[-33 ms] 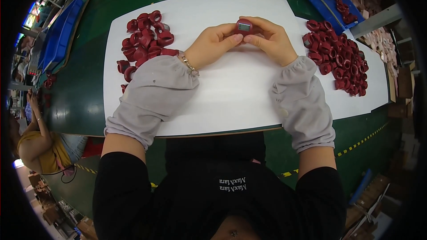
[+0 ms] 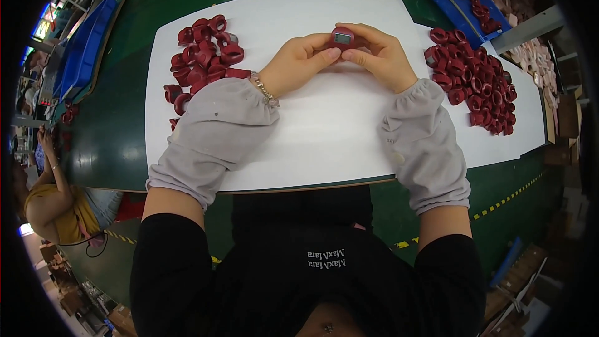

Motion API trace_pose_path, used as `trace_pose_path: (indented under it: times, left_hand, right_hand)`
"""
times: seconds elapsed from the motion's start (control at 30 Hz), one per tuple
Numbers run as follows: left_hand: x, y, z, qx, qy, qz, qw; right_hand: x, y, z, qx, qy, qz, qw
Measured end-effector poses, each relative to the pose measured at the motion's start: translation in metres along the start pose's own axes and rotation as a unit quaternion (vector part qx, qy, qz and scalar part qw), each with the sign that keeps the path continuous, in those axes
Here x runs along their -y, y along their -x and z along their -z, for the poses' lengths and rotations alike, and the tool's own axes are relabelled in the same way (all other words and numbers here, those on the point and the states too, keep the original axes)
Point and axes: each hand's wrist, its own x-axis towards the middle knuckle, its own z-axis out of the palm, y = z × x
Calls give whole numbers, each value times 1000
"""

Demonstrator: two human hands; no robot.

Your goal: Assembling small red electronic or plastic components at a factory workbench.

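One red device (image 2: 341,37) with a small grey display window is held above the white sheet (image 2: 324,131), between the left hand (image 2: 302,59) and the right hand (image 2: 384,56), at the far middle of the work area. Display window faces the wearer. The left hand is partly curled, its thumb at the lower left edge of the device and its index finger against the left side; the remaining fingertips are hidden. The right hand is likewise curled, its thumb at the lower right edge and its fingers passing behind the device. The two thumb tips are near each other. Grey sleeves (image 2: 218,131) cover both forearms; a bracelet (image 2: 267,92) encircles the left wrist. The white sheet lies on the green counter (image 2: 106,150). A loose group of red ring-shaped pieces (image 2: 203,59) lies on the sheet to the left; a larger, denser pile of similar pieces (image 2: 474,81) lies to the right. Just beyond that pile, a blue bin (image 2: 450,12) contains further red pieces. At the far left is a blue tray (image 2: 87,43); below it sits another person in yellow (image 2: 68,215).
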Motion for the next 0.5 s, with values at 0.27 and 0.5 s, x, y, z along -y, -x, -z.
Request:
trace_pose_path:
  times: [0.27,0.5]
  left_hand:
    - [0,0,-1,2,-22,-8,1000]
    - [-1,-2,-3,-26,-232,-37,972]
  right_hand:
    - [1,0,0,7,12,43,999]
    - [-4,-5,-13,-93,-32,-12,995]
